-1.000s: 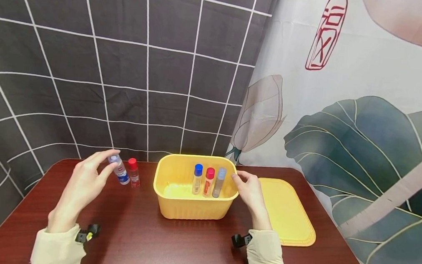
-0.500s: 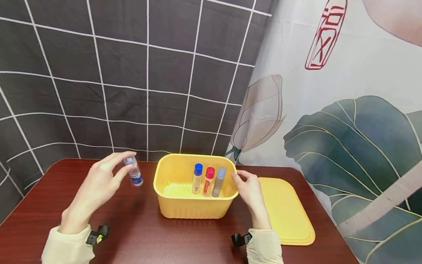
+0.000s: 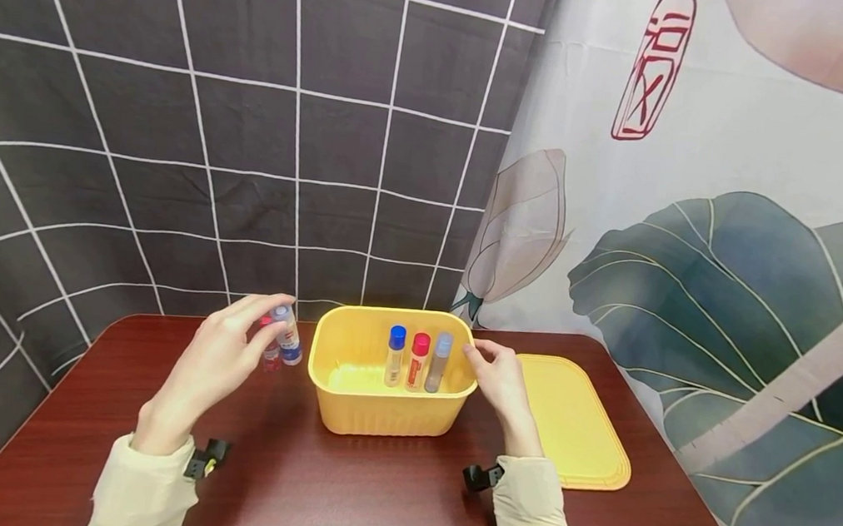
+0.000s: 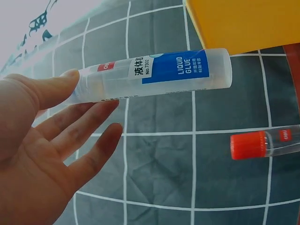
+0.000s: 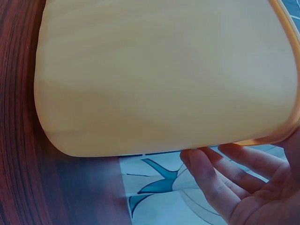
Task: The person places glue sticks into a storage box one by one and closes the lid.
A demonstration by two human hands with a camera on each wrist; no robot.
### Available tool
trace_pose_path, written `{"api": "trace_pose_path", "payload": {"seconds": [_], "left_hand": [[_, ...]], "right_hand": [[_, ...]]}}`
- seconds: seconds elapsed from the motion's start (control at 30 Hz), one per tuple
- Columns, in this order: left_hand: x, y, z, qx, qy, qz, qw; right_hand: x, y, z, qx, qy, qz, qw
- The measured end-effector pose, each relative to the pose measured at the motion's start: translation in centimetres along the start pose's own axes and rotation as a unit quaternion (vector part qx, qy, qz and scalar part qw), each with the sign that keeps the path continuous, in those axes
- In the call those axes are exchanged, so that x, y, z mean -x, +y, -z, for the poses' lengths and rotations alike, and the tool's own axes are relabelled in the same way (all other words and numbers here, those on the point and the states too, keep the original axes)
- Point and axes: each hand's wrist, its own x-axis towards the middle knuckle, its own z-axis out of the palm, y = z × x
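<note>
My left hand (image 3: 221, 358) pinches a clear liquid glue bottle (image 3: 289, 337) by its top end, holding it tilted, left of a yellow plastic bin (image 3: 385, 417). In the left wrist view the glue bottle (image 4: 173, 70) shows its blue label; thumb and finger cover its cap. A red-capped glue bottle (image 3: 272, 356) stands on the table behind, partly hidden by that hand. My right hand (image 3: 502, 387) grips the bin's right rim; the right wrist view shows its fingers (image 5: 208, 180) along the wall. Inside the bin stand a blue-capped (image 3: 395, 357), a red-capped (image 3: 417, 363) and a pale-blue-capped bottle (image 3: 438, 365).
A yellow lid (image 3: 576, 427) lies flat on the dark red table (image 3: 341, 498), right of the bin. Behind the table hang a dark grid-patterned cloth (image 3: 237, 130) and a floral cloth (image 3: 728, 290).
My left hand has carried the glue bottle rightward, past the standing red-capped bottle and closer to the bin. My right hand and the bin have stayed in place.
</note>
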Motion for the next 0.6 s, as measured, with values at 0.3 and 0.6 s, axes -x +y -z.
{"api": "trace_pose_path", "payload": {"seconds": [0.3, 0.6], "left_hand": [[-1.6, 1.2, 0.4, -0.002, -0.042, -0.008, 0.9991], [-3.5, 1.7, 0.3, -0.024, -0.093, -0.035, 0.9948]], "right_hand": [[-0.1, 0.2, 0.0, -0.012, -0.004, 0.003, 1.000], [-0.1, 0.1, 0.0, -0.001, 0.001, 0.004, 1.000]]}}
